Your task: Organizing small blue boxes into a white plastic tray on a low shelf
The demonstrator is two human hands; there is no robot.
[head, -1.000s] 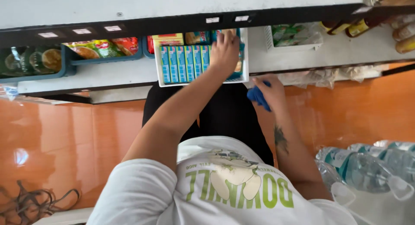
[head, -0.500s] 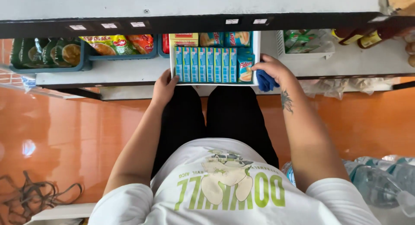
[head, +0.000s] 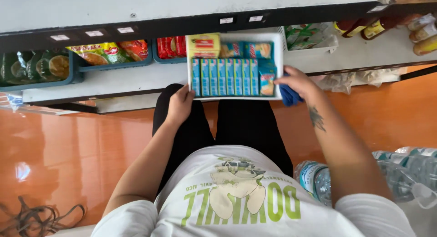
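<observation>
A white basket (head: 279, 64) filled with a row of several small blue boxes (head: 227, 77) juts out from the low white shelf (head: 127, 82) over my knees. My left hand (head: 180, 105) grips its near left corner. My right hand (head: 296, 84) holds the near right corner, with a blue cloth (head: 289, 97) bunched under the palm. A yellow box (head: 203, 46) and more blue packs lie at the basket's far end.
Blue trays of snack packets (head: 107, 52) and green packets (head: 38, 66) line the shelf to the left. Bottles (head: 387, 27) stand at the right. Shrink-wrapped water bottles (head: 400, 173) sit on the orange floor beside me, and dark cables (head: 36, 216) lie at the lower left.
My left hand came down off the boxes to the basket's near left corner. The basket has slid out from the shelf toward me, and my right hand has taken its right corner.
</observation>
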